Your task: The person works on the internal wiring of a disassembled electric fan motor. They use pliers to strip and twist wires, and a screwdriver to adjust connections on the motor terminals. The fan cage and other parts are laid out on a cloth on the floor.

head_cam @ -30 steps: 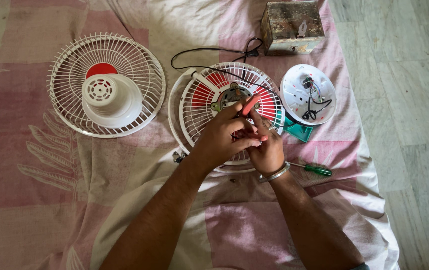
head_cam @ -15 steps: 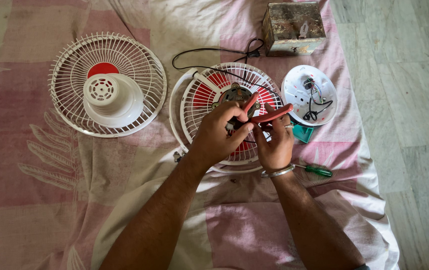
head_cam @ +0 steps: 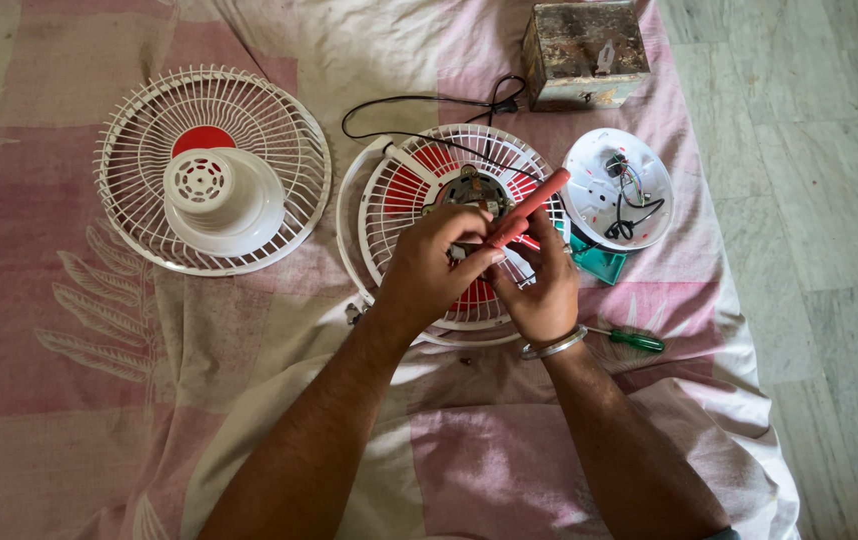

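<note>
Both your hands now meet over the fan grille [head_cam: 454, 225] at the middle of the pink cloth [head_cam: 69, 380]. Your left hand [head_cam: 429, 268] pinches the red-handled pliers [head_cam: 527, 208], your right hand [head_cam: 541, 285] curls around them below. Half a second ago the handles spread apart; now they lie together, so the squeeze looks done.

A pink and cream checked cloth [head_cam: 69, 400] with a pale leaf print covers most of the view, rumpled into soft folds and spread flat over the floor. Along the right side lies a bare floor of grey-green stone slabs [head_cam: 829, 250] with faint seams. A strip of the same floor shows at the top left corner. Soft, even daylight, without hard shadows.
</note>
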